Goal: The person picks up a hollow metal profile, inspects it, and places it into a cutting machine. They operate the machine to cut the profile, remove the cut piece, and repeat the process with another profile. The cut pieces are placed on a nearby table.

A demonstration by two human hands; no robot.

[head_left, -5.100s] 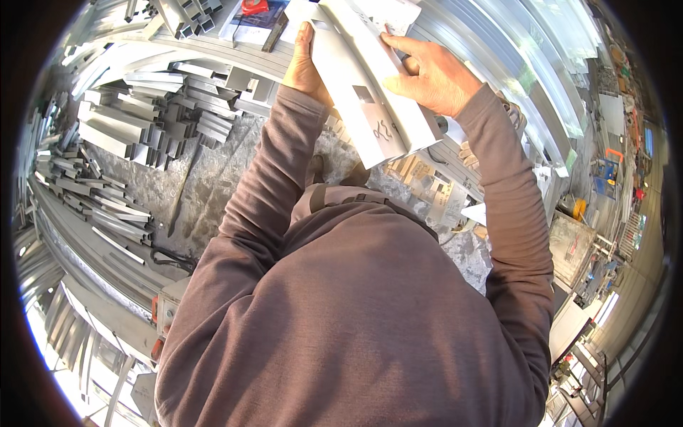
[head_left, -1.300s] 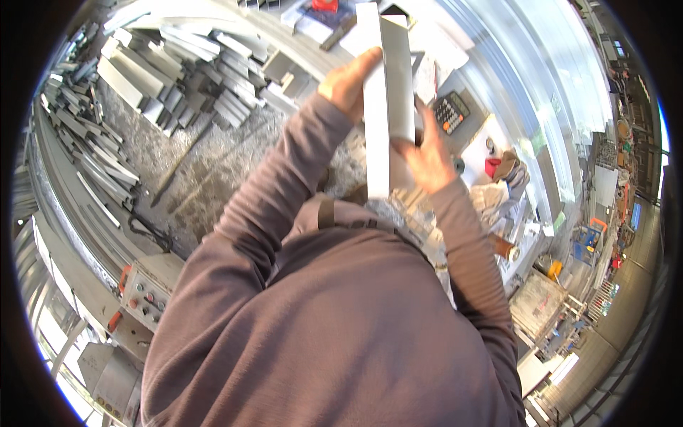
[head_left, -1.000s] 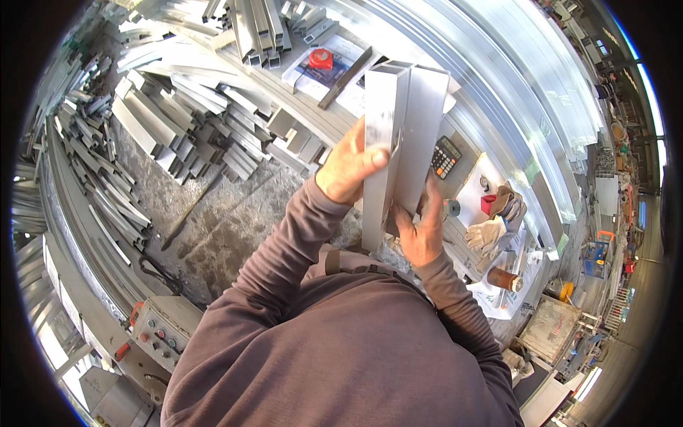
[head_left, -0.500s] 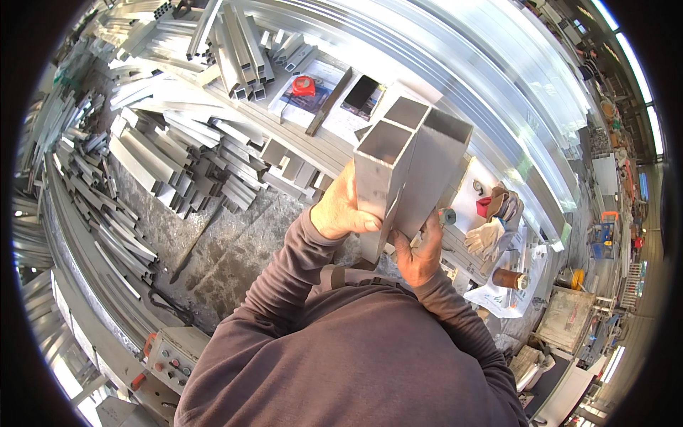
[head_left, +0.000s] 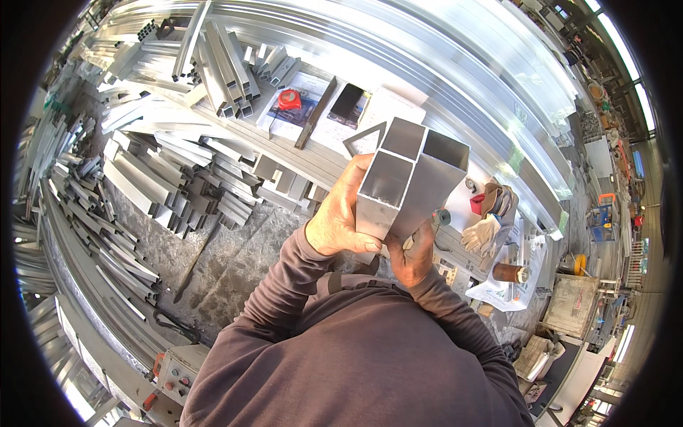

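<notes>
In front of my chest I hold a cluster of short aluminium tube offcuts, their open ends facing up. A piece with two square openings point(head_left: 378, 212) is on the left, and a rectangular tube point(head_left: 430, 186) lies against its right side. Whether they are joined cannot be seen. My left hand point(head_left: 336, 220) wraps the left side, thumb across the near face. My right hand point(head_left: 414, 257) grips from below on the right, its far fingers partly hidden by the metal.
Beyond the offcuts, a bench carries a red tape measure point(head_left: 289, 99), a dark flat bar point(head_left: 316, 114) and a phone point(head_left: 347, 101). Work gloves point(head_left: 482, 233) and a brown bottle point(head_left: 509, 273) are at right. Cut tubes point(head_left: 142, 167) pile up at left, above a control box point(head_left: 176, 377).
The offcuts have tipped so that their open ends face me more. Both hands keep their hold, and the left has shifted slightly along the side. The whole view has shifted a little.
</notes>
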